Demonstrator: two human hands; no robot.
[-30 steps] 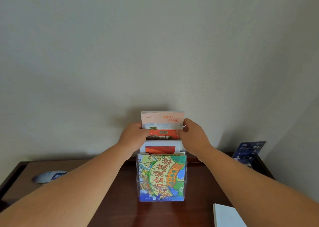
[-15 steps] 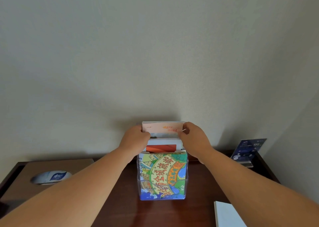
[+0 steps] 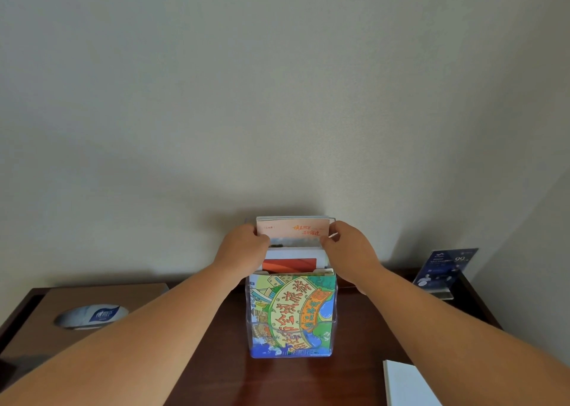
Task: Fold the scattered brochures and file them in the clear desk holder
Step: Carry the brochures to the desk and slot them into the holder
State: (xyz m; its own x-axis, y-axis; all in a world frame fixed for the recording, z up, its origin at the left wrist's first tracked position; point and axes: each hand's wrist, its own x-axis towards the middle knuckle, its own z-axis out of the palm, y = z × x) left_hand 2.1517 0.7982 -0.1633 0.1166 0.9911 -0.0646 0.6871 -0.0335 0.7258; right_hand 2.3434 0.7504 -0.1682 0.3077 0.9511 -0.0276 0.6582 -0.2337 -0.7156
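Left hand point(image 3: 243, 246) and right hand point(image 3: 350, 248) pinch the pink brochure point(image 3: 293, 229) at the rear of the clear holder point(image 3: 335, 322); uneven pressing could crumple it.

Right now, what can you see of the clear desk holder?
The clear desk holder looks like transparent plastic, with stepped pockets. It stands upright on the dark wooden desk, close to the wall. A colourful cartoon brochure fills its front pocket, a white brochure with a red panel sits behind, and a pink-topped brochure stands in the rear pocket, gripped at its sides by the left hand and right hand. Whether the hands touch the holder is unclear.
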